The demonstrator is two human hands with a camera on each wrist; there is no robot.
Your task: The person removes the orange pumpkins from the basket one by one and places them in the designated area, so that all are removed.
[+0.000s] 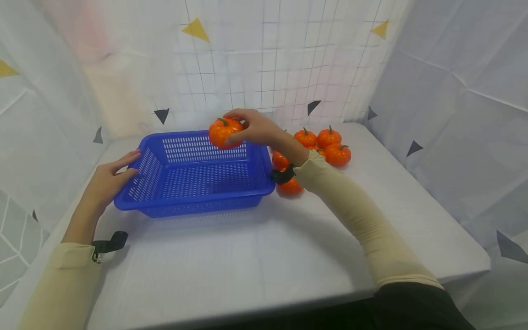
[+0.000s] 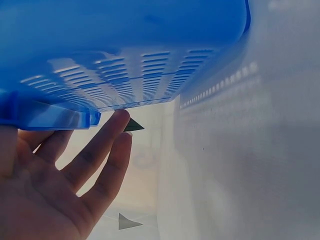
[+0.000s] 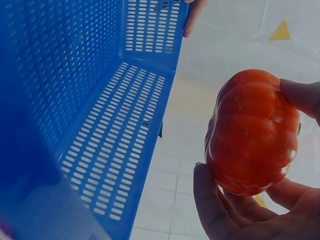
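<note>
A glossy, lobed orange pumpkin (image 1: 222, 134) with a short green stem is held by my right hand (image 1: 257, 128), above the far rim of the blue plastic basket (image 1: 194, 198). In the right wrist view, thumb and fingers grip opposite sides of the pumpkin (image 3: 252, 132), clear of the basket (image 3: 107, 145). My left hand (image 1: 109, 181) holds the basket's left rim with thumb and fingers. The left wrist view has this hand (image 2: 65, 185) under the rim, its lower fingers reaching along the slotted wall. The basket's slotted floor is bare in the head view.
More orange pumpkins (image 1: 338, 155) are grouped right of the basket, partly hidden behind my right forearm. One pumpkin (image 1: 290, 187) lies close to the basket's right side. The white table (image 1: 231, 261) is bounded by pale hanging sheets (image 1: 272, 59) behind and at both sides.
</note>
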